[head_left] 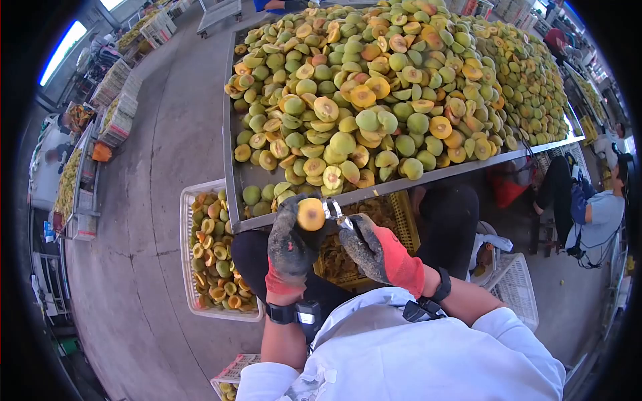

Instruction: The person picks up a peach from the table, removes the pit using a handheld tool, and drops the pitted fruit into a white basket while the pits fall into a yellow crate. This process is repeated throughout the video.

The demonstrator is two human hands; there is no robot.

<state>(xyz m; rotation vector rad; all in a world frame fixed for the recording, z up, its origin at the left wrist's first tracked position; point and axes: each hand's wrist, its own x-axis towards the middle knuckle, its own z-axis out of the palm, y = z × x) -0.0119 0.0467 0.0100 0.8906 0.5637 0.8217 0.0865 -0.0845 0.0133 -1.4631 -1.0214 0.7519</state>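
Observation:
My left hand (289, 244), in a black and red work glove, is closed around a halved yellow peach (311, 214), its cut face turned up. Gripped in my gloved right hand (381, 250) is a metal pitting tool (332, 210) with a looped end, which meets the right edge of the peach half. Both hands are just in front of the near rim of a metal table (374, 192). Heaped on that table are many green and yellow peach halves (361, 97). Below my hands, partly hidden, stands a yellow crate (406, 220) with scraps in it.
A white crate (185, 267) of peach halves stands on the floor at my left, with another crate (234, 366) behind it. To my right is a white basket (515, 287). A seated person (598, 217) works at the far right. More loaded tables and stacked crates line the left.

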